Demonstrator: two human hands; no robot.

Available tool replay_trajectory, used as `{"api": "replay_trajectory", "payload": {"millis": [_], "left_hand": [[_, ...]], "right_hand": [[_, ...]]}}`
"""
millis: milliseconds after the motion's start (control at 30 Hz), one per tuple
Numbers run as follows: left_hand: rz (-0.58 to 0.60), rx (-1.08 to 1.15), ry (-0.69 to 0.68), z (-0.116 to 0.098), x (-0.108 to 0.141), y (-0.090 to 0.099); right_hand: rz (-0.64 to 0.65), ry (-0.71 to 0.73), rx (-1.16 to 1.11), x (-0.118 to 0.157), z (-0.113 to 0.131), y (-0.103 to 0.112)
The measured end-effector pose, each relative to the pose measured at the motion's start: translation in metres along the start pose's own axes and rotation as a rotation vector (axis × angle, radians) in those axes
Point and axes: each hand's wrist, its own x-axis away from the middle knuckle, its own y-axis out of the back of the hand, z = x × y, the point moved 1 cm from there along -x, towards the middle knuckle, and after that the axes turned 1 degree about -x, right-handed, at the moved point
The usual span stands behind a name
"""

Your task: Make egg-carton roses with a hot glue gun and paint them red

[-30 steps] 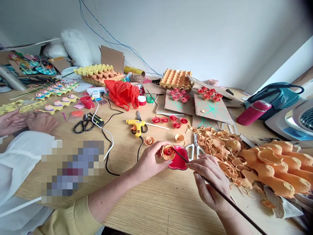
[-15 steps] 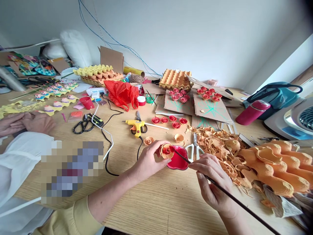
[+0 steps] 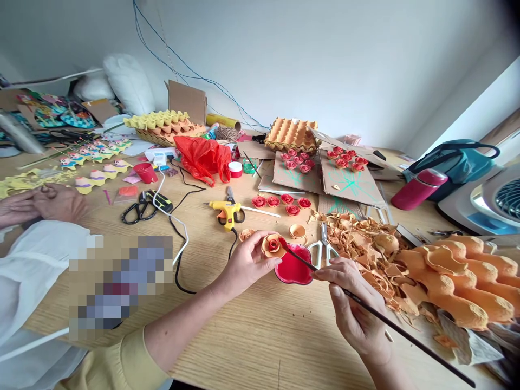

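Observation:
Between thumb and fingers, my left hand (image 3: 247,266) holds a flower (image 3: 273,246) shaped like a rose, orange at the petals with red in its centre. My right hand (image 3: 359,309) grips a long dark paintbrush (image 3: 390,320), its red tip at the flower's right edge. Under the brush sits a small scalloped dish (image 3: 294,265) with red paint inside. An unpainted flower (image 3: 246,234) lies just behind my left fingers, and an orange paper cup (image 3: 297,232) stands behind the dish. Several red roses (image 3: 292,209) rest farther back.
A yellow glue gun (image 3: 227,212) and white-handled scissors (image 3: 323,246) lie nearby. Orange scraps (image 3: 357,244) and egg cartons (image 3: 459,276) crowd the right. Cardboard sheets (image 3: 351,184) carry more red roses. Another person's hands (image 3: 60,203) rest at left, near black scissors (image 3: 140,210).
The flower has shifted slightly left and up and turned a little in my left hand. The brush tip has moved from the red centre to the outer petal at the right.

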Motion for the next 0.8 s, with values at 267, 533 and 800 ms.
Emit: {"api": "replay_trajectory", "payload": {"millis": [267,533,800], "left_hand": [[-0.016,0.024,-0.007,0.0026,-0.0004,0.0007],[-0.057,-0.111,-0.091,0.0058,0.0010,0.0023],[-0.035,-0.187,-0.140,0.0031,0.0031,0.0012]], "right_hand": [[-0.095,-0.044,-0.065,0.0022,-0.0017,-0.0027],[-0.027,0.020,-0.021,0.0022,-0.0017,0.0003],[-0.016,0.093,0.076,-0.0006,-0.0006,0.0001]]}}
